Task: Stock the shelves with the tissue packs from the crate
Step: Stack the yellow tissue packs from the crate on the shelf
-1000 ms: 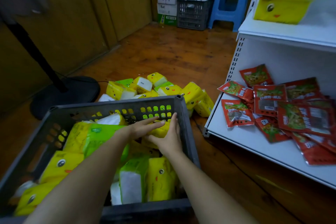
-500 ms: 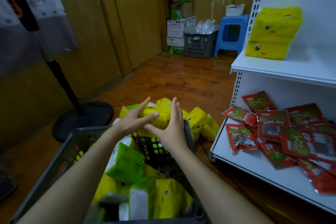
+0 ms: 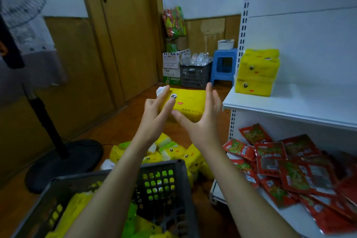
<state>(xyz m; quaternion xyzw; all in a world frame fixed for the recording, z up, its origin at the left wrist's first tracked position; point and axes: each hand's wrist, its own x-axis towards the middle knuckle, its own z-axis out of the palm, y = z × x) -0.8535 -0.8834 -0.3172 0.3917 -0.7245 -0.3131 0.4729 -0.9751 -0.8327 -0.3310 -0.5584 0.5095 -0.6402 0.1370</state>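
Lifting a yellow pack (image 3: 190,105) clear of the crate (image 3: 160,164), we carry it pressed between left hand (image 3: 154,115) and right hand (image 3: 202,121), fingers nearly straight and spread against it, not wrapped round. A second ago both hands were down in the crate; now the pack is level with the shelf (image 3: 299,104) just right of our right hand, where two packs (image 3: 257,73) sit stacked, so placing it looks next
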